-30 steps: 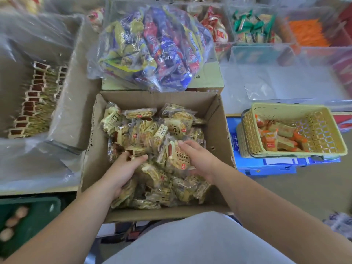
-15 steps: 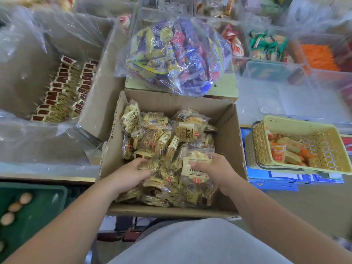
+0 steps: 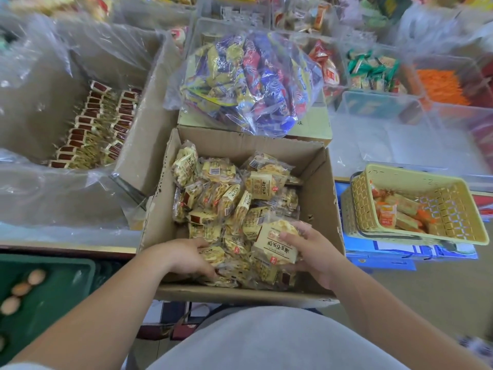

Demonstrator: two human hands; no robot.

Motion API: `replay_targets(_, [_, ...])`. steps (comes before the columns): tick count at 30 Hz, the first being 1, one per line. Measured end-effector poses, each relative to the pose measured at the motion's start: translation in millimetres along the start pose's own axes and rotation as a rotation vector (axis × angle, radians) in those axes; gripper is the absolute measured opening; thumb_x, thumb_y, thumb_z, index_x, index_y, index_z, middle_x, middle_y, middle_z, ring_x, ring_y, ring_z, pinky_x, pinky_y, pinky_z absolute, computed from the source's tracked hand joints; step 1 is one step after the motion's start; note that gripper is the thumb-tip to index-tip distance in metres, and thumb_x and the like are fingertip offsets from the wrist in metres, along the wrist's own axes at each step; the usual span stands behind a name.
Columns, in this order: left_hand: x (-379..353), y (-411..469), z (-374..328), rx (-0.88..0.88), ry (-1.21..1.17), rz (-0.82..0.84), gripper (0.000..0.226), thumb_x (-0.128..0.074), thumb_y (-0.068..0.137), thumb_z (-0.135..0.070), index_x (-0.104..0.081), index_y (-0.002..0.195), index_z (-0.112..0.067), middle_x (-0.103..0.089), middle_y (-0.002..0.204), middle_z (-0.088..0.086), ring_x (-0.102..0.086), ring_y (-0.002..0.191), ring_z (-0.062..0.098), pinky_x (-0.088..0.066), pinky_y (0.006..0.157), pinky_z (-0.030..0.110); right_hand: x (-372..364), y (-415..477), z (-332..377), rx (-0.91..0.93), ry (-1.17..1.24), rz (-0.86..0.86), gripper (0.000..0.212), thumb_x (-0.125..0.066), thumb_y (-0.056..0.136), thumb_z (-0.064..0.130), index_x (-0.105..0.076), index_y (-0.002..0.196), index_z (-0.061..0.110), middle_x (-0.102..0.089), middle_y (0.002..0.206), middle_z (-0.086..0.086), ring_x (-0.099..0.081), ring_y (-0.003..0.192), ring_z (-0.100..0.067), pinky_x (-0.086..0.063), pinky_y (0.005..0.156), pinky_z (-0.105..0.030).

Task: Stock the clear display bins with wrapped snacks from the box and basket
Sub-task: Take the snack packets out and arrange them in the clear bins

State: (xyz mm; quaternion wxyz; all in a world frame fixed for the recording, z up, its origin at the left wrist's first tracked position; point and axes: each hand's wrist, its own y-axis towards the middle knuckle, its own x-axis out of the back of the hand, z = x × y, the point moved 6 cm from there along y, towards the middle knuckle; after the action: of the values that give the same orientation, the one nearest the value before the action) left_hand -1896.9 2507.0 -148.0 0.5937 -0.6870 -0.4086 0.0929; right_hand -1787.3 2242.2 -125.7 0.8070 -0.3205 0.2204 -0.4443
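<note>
the cardboard box (image 3: pixel 317 196) stood open at centre, near the person, about half full of wrapped snacks (image 3: pixel 226 193) in clear-and-yellow packs. the left grip (image 3: pixel 186 256) was inside the box at its near wall, fingers curled into the pile and grasping several wrapped snacks. the right grip (image 3: pixel 316 252) was at the near right corner of the box, thumb and fingers clenched on one round snack pack (image 3: pixel 274 244), raised slightly above the pile. the yellow basket (image 3: pixel 416 174) sat just right of the box, holding orange-wrapped bars (image 3: pixel 400 212). a clear bag of blue and yellow packets (image 3: pixel 248 81) lay on a closed carton beyond the box. clear display bins (image 3: pixel 400 140) stood on the tabletop at far right.
</note>
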Motion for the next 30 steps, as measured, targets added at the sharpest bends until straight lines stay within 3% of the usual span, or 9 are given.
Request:
replay_targets(6, [-0.8,-3.1,-0.7,-0.005,0.083,0.034,0.111,-0.083,0.071,-0.042,-0.018,0.162,-0.043,-0.038,0.163,0.001,-0.052,0.127,0.025,-0.046,0.096,0.034,0.0,0.3,-8.0,-0.027,0.081,0.024,0.037,-0.074,0.091,0.022,-0.061,0.125,0.022,-0.075,0.114,-0.008,-0.073,0.105,-0.027,-0.06,0.086,-0.045])
replay_targets(10, [0.0,-6.5,-1.4,-0.038,0.151,0.013,0.106,-0.078,0.079,-0.02,-0.016,0.161,-0.045,-0.047,0.155,0.003,-0.058,0.089,0.011,-0.044,0.063,0.023,3.1,-1.5,-6.8,-0.034,0.125,0.036,0.039,-0.074,0.09,0.017,-0.06,0.126,0.021,-0.075,0.115,-0.008,-0.073,0.105,-0.027,-0.061,0.078,-0.041])
replay_targets(15, [12.7,-18.8,-7.8,-0.123,0.176,-0.1,0.078,-0.07,0.09,-0.023,-0.035,0.158,-0.033,-0.061,0.138,0.002,-0.064,0.101,0.018,-0.055,0.085,0.034,2.4,-5.5,-7.6,-0.041,0.16,0.056,0.047,-0.073,0.089,0.006,-0.056,0.128,0.024,-0.074,0.116,-0.009,-0.073,0.103,-0.032,-0.061,0.075,-0.047])
replay_targets(17, [21.2,-27.5,-12.4,-0.155,0.122,-0.127,0.059,-0.065,0.091,-0.018,-0.048,0.146,-0.032,-0.068,0.12,0.001,-0.068,0.087,0.016,-0.06,0.076,0.034,1.9,-6.8,-5.6,-0.026,0.135,0.052,0.052,-0.076,0.086,0.006,-0.054,0.13,0.025,-0.074,0.116,-0.01,-0.073,0.102,-0.033,-0.062,0.076,-0.049])
replay_targets(19, [32.5,-39.2,-16.6,-0.21,0.008,-0.188,0.039,-0.064,0.091,-0.019,-0.057,0.123,-0.04,-0.072,0.102,-0.001,-0.062,0.062,0.007,-0.05,0.052,0.023,2.0,-8.3,-1.6,0.006,0.112,0.048,0.058,-0.078,0.085,0.008,-0.052,0.132,0.028,-0.073,0.117,-0.009,-0.074,0.101,-0.034,-0.061,0.081,-0.054])
replay_targets(21, [44.3,-52.7,-14.9,-0.234,-0.162,-0.266,0.043,-0.066,0.089,-0.019,-0.054,0.115,-0.052,-0.072,0.095,-0.004,-0.056,0.049,0.003,-0.042,0.044,0.021,3.6,-11.3,6.4,0.062,0.105,0.035,0.062,-0.078,0.085,0.008,-0.049,0.133,0.034,-0.073,0.117,-0.007,-0.074,0.101,-0.034,-0.061,0.083,-0.055])
replay_targets(23, [50.1,-67.0,-14.6,-0.271,-0.413,-0.321,0.053,-0.067,0.081,-0.024,-0.056,0.123,-0.055,-0.075,0.102,-0.002,-0.068,0.061,0.011,-0.053,0.054,0.03,6.5,-16.5,17.5,0.131,0.132,0.011,0.064,-0.077,0.086,0.006,-0.046,0.133,0.038,-0.074,0.115,-0.006,-0.074,0.099,-0.034,-0.061,0.08,-0.054])
replay_targets(25, [51.2,-78.1,-22.0,-0.349,-0.731,-0.368,0.052,-0.07,0.074,-0.026,-0.065,0.117,-0.054,-0.078,0.108,-0.002,-0.076,0.089,0.02,-0.06,0.079,0.043,11.9,-25.0,32.3,0.212,0.154,-0.031,0.062,-0.075,0.088,0.006,-0.045,0.132,0.038,-0.075,0.11,-0.006,-0.075,0.096,-0.033,-0.061,0.073,-0.048])
replay_targets(30, [22.9,-74.9,-64.7,-0.447,-1.53,-0.302,0.054,-0.081,0.069,-0.011,-0.067,0.12,-0.019,-0.078,0.11,0.015,-0.078,0.096,0.031,-0.064,0.068,0.045,30.6,-52.5,75.3,0.391,0.206,-0.022,0.04,-0.07,0.093,0.01,-0.055,0.115,0.039,-0.075,0.11,-0.01,-0.074,0.091,-0.025,-0.057,0.065,-0.029])
